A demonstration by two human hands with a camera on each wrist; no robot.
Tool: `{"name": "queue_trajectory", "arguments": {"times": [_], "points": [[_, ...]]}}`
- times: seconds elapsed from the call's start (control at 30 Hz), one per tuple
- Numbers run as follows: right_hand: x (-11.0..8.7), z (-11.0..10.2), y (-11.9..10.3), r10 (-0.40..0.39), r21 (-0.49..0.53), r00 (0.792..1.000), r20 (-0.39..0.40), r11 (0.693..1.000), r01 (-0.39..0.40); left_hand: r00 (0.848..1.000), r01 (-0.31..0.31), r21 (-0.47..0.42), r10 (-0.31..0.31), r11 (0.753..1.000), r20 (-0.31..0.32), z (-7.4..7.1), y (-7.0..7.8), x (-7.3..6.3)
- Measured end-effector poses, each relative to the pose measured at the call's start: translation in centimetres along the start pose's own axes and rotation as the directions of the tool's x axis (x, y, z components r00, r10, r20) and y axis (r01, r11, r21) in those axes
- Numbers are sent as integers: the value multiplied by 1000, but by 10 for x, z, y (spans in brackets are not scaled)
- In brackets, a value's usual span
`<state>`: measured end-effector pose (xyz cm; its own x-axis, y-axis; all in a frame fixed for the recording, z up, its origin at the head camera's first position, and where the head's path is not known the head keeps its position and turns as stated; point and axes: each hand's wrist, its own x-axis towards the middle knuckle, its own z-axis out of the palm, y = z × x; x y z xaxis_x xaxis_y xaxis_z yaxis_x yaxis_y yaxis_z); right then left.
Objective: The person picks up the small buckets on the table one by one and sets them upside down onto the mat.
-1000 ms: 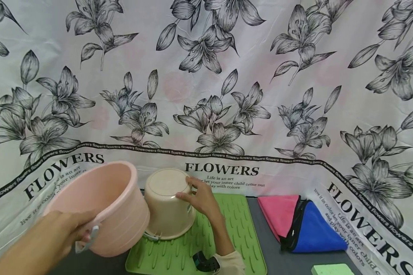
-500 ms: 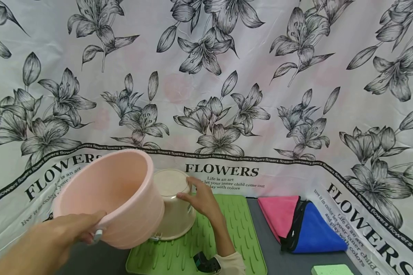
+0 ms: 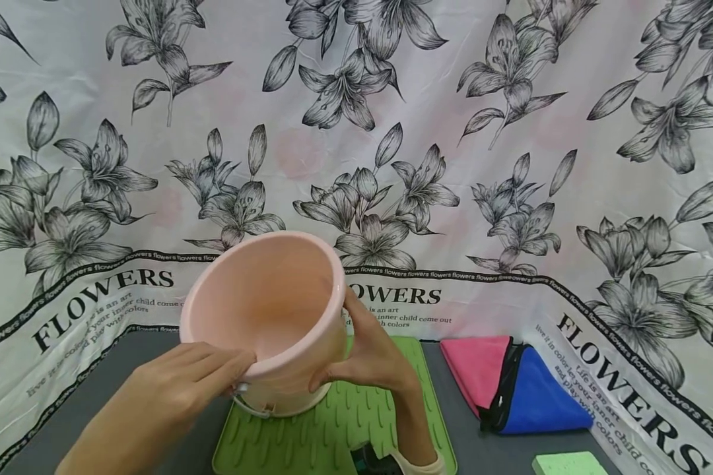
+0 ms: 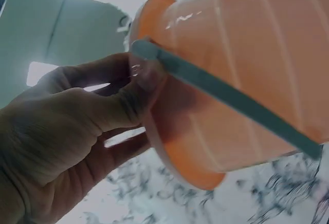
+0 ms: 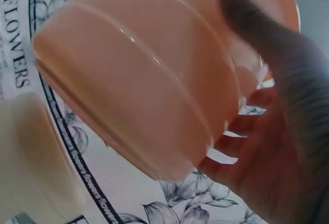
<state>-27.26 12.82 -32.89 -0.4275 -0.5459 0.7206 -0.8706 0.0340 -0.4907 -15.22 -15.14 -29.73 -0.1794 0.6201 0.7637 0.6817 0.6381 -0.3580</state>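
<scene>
In the head view my left hand [image 3: 181,389] grips the near rim of a pink bucket [image 3: 267,290], which is tilted so its open mouth faces me. The left wrist view shows the thumb pressed on the outside just under the rim, beside the bucket's grey handle [image 4: 236,100]. My right hand [image 3: 371,353] holds the bucket's right side, thumb and fingers spread round the wall; some fingers are hidden behind it. Behind and below, a cream bucket [image 5: 38,162] stands upside down, mostly covered by the pink one in the head view.
Under the cream bucket lies a green ridged mat [image 3: 386,415] on the dark table [image 3: 113,409]. Folded pink and blue cloths [image 3: 541,389] lie to the right, with a pale green block [image 3: 570,464] nearer me. A flower-printed sheet [image 3: 356,198] hangs behind.
The pink bucket has moved right and upward with my left hand, now in front of the cream bucket. My right hand has left the cream bucket's base and taken hold of the pink bucket.
</scene>
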Motion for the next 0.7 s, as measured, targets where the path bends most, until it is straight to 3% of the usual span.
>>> {"name": "queue_trajectory", "arguments": {"times": [0.07,0.2,0.3,0.4,0.57,0.7], "points": [[-1,-4,-3,-4,-11,999,-40,1000,3,1000,-5,7,5,1000,-15,5,3,6],[-10,-16,-7,38,-48,987,-158,998,-46,996,52,-14,-53,999,-71,15,10,19],[-18,-27,-9,91,-48,968,-235,993,-105,975,120,-75,-131,990,-179,27,14,30],[-25,-37,-9,143,-42,944,-296,986,-163,953,159,-143,-190,977,-236,40,16,39],[-33,-47,-13,167,-71,921,-352,976,-204,947,166,-285,-233,944,-219,57,22,46],[-32,-48,-12,135,-123,929,-344,975,-187,936,175,-379,-273,909,-221,71,29,54]]}}
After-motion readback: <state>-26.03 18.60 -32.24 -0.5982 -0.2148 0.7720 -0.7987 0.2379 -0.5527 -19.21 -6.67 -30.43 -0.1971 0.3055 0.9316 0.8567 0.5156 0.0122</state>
